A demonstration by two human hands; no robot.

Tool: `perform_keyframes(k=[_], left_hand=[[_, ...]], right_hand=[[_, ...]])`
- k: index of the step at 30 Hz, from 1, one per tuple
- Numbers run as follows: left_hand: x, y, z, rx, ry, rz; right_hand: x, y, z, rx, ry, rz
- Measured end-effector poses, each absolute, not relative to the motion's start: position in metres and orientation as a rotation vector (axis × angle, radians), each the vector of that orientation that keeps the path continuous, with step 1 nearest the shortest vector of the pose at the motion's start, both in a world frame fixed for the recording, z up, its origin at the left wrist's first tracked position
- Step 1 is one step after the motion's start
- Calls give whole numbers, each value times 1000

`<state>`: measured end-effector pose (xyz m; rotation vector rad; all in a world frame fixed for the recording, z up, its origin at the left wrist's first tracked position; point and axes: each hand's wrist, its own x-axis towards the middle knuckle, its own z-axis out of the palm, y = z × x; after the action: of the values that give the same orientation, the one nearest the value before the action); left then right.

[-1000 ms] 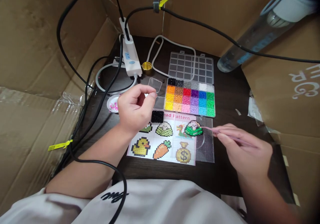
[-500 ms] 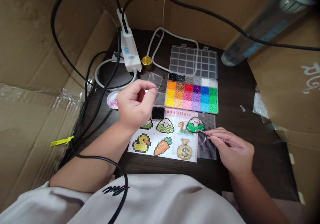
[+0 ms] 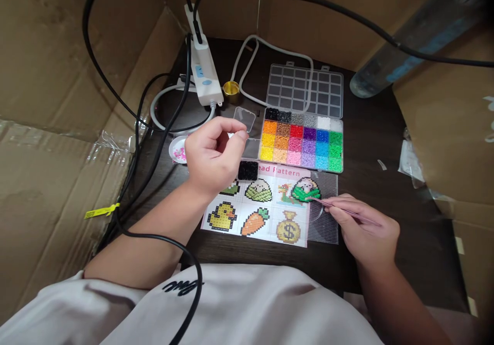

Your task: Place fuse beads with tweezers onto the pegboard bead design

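My right hand [image 3: 366, 227] grips pink tweezers [image 3: 349, 212], their tips at a green, white and black bead figure [image 3: 306, 191]. That figure lies over the right part of the printed bead pattern sheet [image 3: 235, 237] and a fine grid board [image 3: 326, 221]. Held up left of the bead box [image 3: 301, 165], my left hand [image 3: 214, 155] has thumb and forefinger pinched together. Whatever may be between those fingertips is too small to make out. Just right of that hand, a small case of black beads [image 3: 248, 170] rests at the sheet's top edge.
The bead box's clear lid [image 3: 304, 85] lies open behind it. A white dish of pink beads [image 3: 178, 149] and a gold cup [image 3: 231, 89] stand at the left, near a power strip [image 3: 206, 75] with cables. Cardboard walls [image 3: 50, 180] surround the table; a clear tube [image 3: 409, 36] leans at right.
The whole view has shifted slightly, so everything appears a little further right and mostly higher. Both hands keep nearly the same pose, with the tweezer tips still at the bead figure.
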<state>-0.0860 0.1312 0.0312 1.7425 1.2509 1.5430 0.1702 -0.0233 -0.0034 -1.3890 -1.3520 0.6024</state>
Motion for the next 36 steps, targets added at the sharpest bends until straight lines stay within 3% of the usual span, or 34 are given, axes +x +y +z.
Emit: perform_keyframes(k=[36], left_hand=[[-85,129,39,1778,1217,1501]], right_hand=[[170,-21,-2,-1388,-1353,583]])
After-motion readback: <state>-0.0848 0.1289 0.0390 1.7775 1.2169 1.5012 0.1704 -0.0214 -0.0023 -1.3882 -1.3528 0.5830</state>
